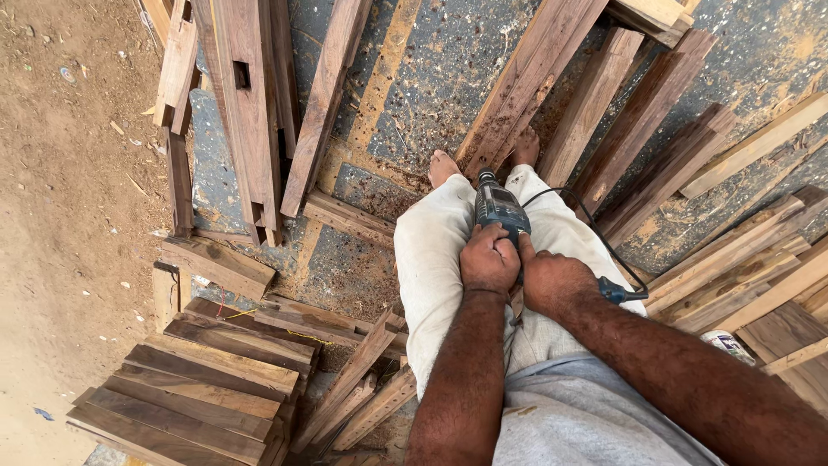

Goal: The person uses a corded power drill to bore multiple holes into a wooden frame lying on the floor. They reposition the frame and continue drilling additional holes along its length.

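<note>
A dark blue-grey electric drill (499, 207) points downward between my legs, its tip against a long brown wooden plank (526, 82) that runs up and away from my bare feet. My left hand (488, 259) is wrapped around the drill's body from the left. My right hand (552, 278) grips the handle on the right side, touching my left hand. The drill's black cord (595, 233) loops over my right thigh to a blue plug end (614, 292). I wear pale trousers. Both feet rest beside the plank's near end.
Several dark wooden planks lean at the right (681, 147) and top left (250, 103). A stack of short boards (207, 380) lies at the lower left. Loose pieces (362, 380) sit near my left leg. Sawdust covers the grey ground; bare dirt (60, 173) is at far left.
</note>
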